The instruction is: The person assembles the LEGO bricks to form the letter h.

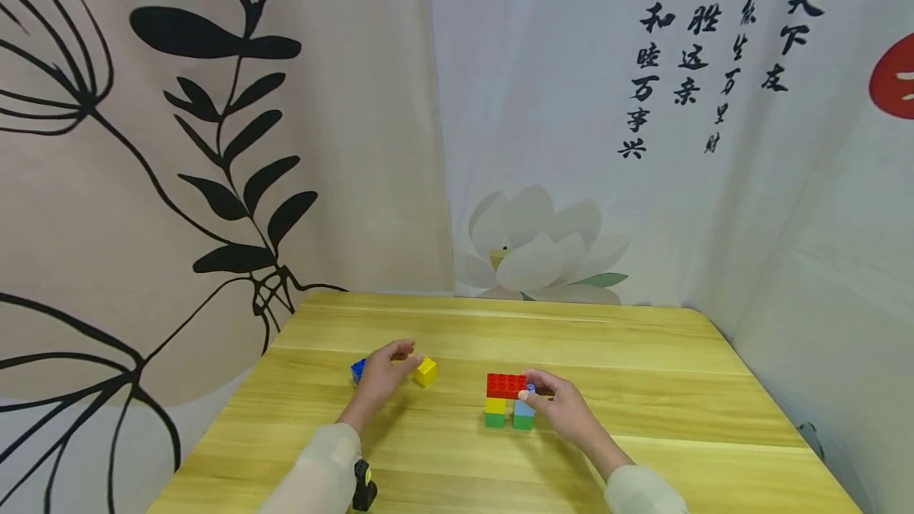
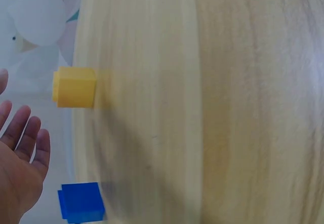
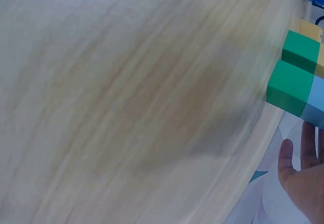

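Note:
A small stack of toy bricks stands on the table: a red brick (image 1: 505, 385) bridges two columns. The left column has a yellow brick (image 1: 495, 405) over a green one (image 1: 494, 420); the right has a light blue brick (image 1: 524, 408) over a green one (image 3: 290, 88). Thumb and index finger of my right hand (image 1: 564, 411) pinch the red brick's right end, by the light blue studs. My left hand (image 1: 384, 375), fingers relaxed and holding nothing, hovers between a loose blue brick (image 2: 82, 202) and a loose yellow brick (image 2: 76, 87). In the right wrist view the right thumb and index are out of frame.
The wooden table (image 1: 607, 347) is bounded at the back by a printed curtain (image 1: 371, 141). Another curtain panel (image 1: 785, 260) hangs along the right side. A black device (image 1: 364, 486) is strapped to the left wrist.

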`<move>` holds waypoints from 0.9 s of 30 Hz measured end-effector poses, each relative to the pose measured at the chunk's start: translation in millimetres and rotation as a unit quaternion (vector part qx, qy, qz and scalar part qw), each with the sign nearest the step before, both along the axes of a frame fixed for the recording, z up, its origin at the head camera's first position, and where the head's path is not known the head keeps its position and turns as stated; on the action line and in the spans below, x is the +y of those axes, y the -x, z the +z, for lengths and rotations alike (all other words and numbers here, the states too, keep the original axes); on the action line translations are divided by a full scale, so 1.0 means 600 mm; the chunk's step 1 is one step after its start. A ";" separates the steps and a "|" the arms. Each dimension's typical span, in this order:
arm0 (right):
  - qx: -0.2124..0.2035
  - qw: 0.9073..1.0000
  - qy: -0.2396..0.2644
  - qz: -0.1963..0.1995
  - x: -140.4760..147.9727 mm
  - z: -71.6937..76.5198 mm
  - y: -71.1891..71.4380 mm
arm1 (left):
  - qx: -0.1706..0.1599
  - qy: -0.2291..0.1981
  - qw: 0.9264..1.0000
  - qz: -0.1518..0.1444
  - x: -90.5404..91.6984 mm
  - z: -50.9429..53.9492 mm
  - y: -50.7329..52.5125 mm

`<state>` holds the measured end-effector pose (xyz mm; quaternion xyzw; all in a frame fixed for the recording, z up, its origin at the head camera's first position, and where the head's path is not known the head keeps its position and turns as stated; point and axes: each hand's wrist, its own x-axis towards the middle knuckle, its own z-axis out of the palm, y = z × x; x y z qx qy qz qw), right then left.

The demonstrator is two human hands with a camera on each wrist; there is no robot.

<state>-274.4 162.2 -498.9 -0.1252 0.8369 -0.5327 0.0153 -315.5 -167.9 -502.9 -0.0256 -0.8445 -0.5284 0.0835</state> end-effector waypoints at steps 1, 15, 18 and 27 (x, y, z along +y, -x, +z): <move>-0.002 1.000 -0.003 -0.002 0.001 -0.001 0.000 | 0.000 0.001 1.000 0.005 0.001 -0.004 0.001; -0.005 1.000 0.002 -0.003 0.002 -0.001 0.000 | -0.009 -0.003 0.998 0.056 0.008 -0.033 -0.004; -0.007 1.000 0.009 0.001 -0.001 0.003 -0.004 | -0.012 -0.002 0.998 0.065 0.007 -0.038 -0.003; -0.004 1.000 0.009 -0.001 -0.002 0.010 -0.010 | -0.012 -0.003 0.998 0.068 0.017 -0.049 0.000</move>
